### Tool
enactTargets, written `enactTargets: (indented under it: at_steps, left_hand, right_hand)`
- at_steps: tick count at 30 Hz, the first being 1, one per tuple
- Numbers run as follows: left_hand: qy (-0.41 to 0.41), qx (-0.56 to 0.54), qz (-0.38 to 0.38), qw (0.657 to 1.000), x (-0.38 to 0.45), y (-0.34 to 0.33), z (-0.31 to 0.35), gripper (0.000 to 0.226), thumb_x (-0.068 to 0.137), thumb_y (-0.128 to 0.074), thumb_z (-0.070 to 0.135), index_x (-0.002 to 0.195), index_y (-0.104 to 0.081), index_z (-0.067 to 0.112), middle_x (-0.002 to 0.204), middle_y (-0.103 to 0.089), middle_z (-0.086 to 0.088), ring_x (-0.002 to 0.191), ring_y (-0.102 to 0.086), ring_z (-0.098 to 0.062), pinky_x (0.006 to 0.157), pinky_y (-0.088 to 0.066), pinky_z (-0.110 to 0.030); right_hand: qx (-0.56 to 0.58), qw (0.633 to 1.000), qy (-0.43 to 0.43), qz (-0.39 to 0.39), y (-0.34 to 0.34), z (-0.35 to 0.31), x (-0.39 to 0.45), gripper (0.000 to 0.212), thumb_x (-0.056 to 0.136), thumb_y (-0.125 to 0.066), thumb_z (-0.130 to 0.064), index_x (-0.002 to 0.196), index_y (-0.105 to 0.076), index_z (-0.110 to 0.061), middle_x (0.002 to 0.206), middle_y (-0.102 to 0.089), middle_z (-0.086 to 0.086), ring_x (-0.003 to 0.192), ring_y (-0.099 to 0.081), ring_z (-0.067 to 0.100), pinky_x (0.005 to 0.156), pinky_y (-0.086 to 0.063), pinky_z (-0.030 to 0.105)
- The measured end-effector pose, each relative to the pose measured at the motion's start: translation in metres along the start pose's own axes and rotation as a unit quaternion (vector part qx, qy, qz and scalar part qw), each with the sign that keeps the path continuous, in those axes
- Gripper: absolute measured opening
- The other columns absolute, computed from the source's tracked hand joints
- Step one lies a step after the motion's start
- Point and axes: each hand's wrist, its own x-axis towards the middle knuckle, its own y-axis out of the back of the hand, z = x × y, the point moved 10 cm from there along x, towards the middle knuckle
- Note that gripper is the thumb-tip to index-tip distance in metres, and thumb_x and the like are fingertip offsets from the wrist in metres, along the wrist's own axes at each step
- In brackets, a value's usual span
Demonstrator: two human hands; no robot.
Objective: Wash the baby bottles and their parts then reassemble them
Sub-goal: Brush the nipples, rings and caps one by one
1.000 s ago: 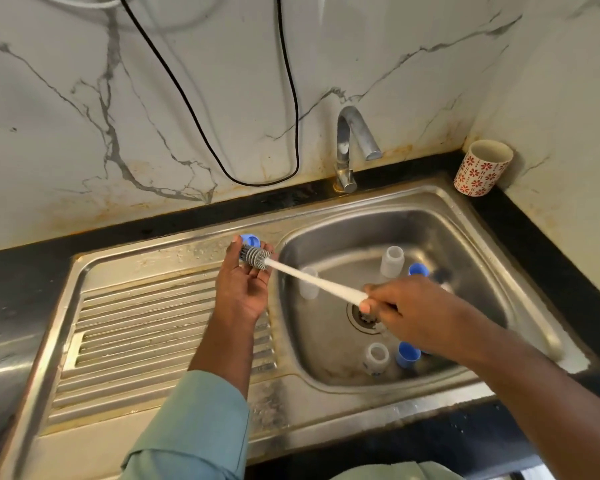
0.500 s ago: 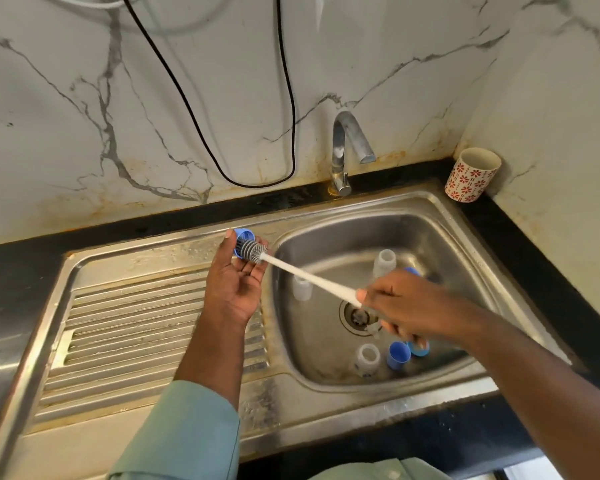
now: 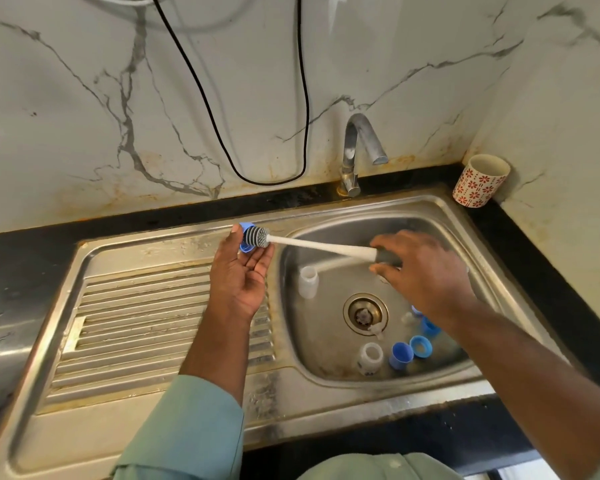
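blue ring: (image 3: 246, 237) small blue bottle part, held up above the sink's back rim, over the draining board side, at the left fingertips.
brush: (image 3: 321, 246) grey ribbed head sits against the ring, white shaft runs right to a dark grip.
left hand: (image 3: 238, 277) palm up, fingers mostly straight, thumb and fingertips pinching the ring (grip looks light).
right hand: (image 3: 421, 271) fingers curled round the dark grip end of the brush; hand is blurred.
step: scrubbing the ring with the brush head.
how to do it well: pinch the ring by its outer edge so the bristles reach the inside; turn the ring between strokes, short twisting strokes, keep it over the sink (image 3: 440, 209) in case it slips.
risk: small wet part, may pop out of the fingers.
left to do: clear bottle (image 3: 308, 281), second bottle (image 3: 371, 358), blue cap (image 3: 400, 355) and another blue ring (image 3: 421, 346) lie in the basin, apart (judged unwashed, not reassembled).
tap: (image 3: 355, 150) no water seen running.
change: right hand has slid back along the handle, from the white shaft to the dark grip, and lifted higher over the basin; brush lies flatter now; ring stays pinched in the left hand.
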Motion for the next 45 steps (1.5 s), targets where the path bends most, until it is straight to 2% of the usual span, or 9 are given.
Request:
enactTargets:
  at_steps: [4, 7, 11, 17, 19, 24, 28, 41, 45]
  left_hand:
    - [-0.008, -0.009, 0.011, 1.000, 0.000, 0.002, 0.001, 0.050, 0.087, -0.072, 0.022, 0.132, -0.054, 0.007, 0.118, -0.067, -0.024, 0.092, -0.074, -0.029, 0.070, -0.061, -0.035]
    - [-0.009, -0.007, 0.017, 1.000, -0.001, 0.003, -0.003, 0.054, 0.087, -0.072, 0.022, 0.135, -0.053, 0.007, 0.118, -0.067, -0.024, 0.093, -0.073, -0.029, 0.071, -0.061, -0.035]
    - [-0.016, -0.019, 0.030, 0.999, -0.002, 0.008, -0.002, 0.061, 0.079, -0.076, 0.024, 0.134, -0.053, 0.008, 0.121, -0.066, -0.024, 0.101, -0.071, -0.031, 0.078, -0.062, -0.038]
    - [-0.020, 0.010, 0.039, 0.999, -0.008, 0.011, 0.002, 0.023, 0.090, -0.070, 0.023, 0.107, -0.062, 0.009, 0.115, -0.068, -0.025, 0.099, -0.072, -0.031, 0.087, -0.059, -0.041]
    - [-0.030, 0.020, 0.052, 0.998, -0.007, 0.013, 0.005, 0.022, 0.090, -0.070, 0.023, 0.105, -0.063, 0.009, 0.114, -0.068, -0.024, 0.101, -0.071, -0.032, 0.089, -0.058, -0.041]
    - [-0.044, 0.014, 0.056, 0.997, -0.004, 0.016, 0.008, 0.024, 0.090, -0.070, 0.023, 0.105, -0.063, 0.006, 0.114, -0.066, -0.021, 0.092, -0.071, -0.026, 0.086, -0.059, -0.040]
    - [-0.053, 0.032, 0.027, 0.998, -0.005, 0.005, 0.010, 0.028, 0.089, -0.070, 0.024, 0.108, -0.064, 0.004, 0.114, -0.069, -0.022, 0.102, -0.071, -0.030, 0.094, -0.056, -0.043]
    - [-0.038, 0.048, 0.048, 0.997, -0.002, 0.012, 0.003, 0.030, 0.087, -0.072, 0.020, 0.109, -0.064, 0.002, 0.114, -0.068, -0.022, 0.105, -0.070, -0.033, 0.090, -0.058, -0.042]
    - [-0.039, 0.067, 0.030, 0.997, -0.001, 0.008, 0.004, 0.031, 0.086, -0.072, 0.024, 0.106, -0.064, 0.002, 0.108, -0.071, -0.023, 0.101, -0.071, -0.033, 0.090, -0.058, -0.043]
  right_hand:
    - [0.163, 0.970, -0.021, -0.177, -0.038, -0.008, -0.008, 0.014, 0.097, -0.054, -0.041, 0.100, -0.062, -0.030, 0.076, -0.067, -0.003, 0.056, -0.057, 0.006, 0.051, -0.046, 0.020]
    - [0.003, 0.999, 0.019, -0.029, -0.013, -0.004, -0.001, 0.020, 0.094, -0.059, -0.039, 0.113, -0.056, -0.035, 0.091, -0.056, -0.015, 0.079, -0.054, 0.005, 0.066, -0.045, 0.021]
    - [0.147, 0.977, -0.015, -0.153, -0.033, 0.000, -0.005, 0.016, 0.097, -0.054, -0.039, 0.109, -0.060, -0.031, 0.076, -0.064, -0.006, 0.059, -0.059, 0.002, 0.055, -0.051, 0.022]
    - [-0.097, 0.993, 0.062, -0.015, -0.002, -0.019, -0.007, 0.040, 0.101, -0.037, -0.047, 0.139, -0.044, -0.039, 0.107, -0.057, -0.011, 0.084, -0.052, 0.004, 0.067, -0.050, 0.025]
    - [-0.131, 0.988, 0.066, -0.054, -0.007, -0.024, -0.007, 0.043, 0.102, -0.030, -0.048, 0.142, -0.041, -0.038, 0.103, -0.056, -0.009, 0.084, -0.054, 0.007, 0.068, -0.052, 0.027]
    - [-0.078, 0.975, 0.099, -0.182, -0.019, -0.033, -0.009, 0.039, 0.102, -0.036, -0.045, 0.135, -0.052, -0.033, 0.082, -0.062, -0.009, 0.069, -0.060, 0.008, 0.068, -0.055, 0.029]
    - [0.064, 0.990, 0.017, -0.121, -0.009, -0.006, 0.007, 0.031, 0.098, -0.047, -0.044, 0.125, -0.061, -0.037, 0.079, -0.066, -0.009, 0.065, -0.062, 0.011, 0.061, -0.056, 0.030]
    - [0.020, 0.980, 0.020, -0.196, -0.023, -0.009, -0.003, 0.029, 0.099, -0.048, -0.042, 0.111, -0.069, -0.027, 0.070, -0.062, -0.005, 0.061, -0.060, 0.014, 0.059, -0.053, 0.029]
    - [0.126, 0.981, -0.038, -0.140, -0.017, 0.008, 0.002, 0.025, 0.097, -0.056, -0.035, 0.116, -0.069, -0.028, 0.070, -0.065, -0.006, 0.056, -0.055, 0.008, 0.049, -0.043, 0.019]
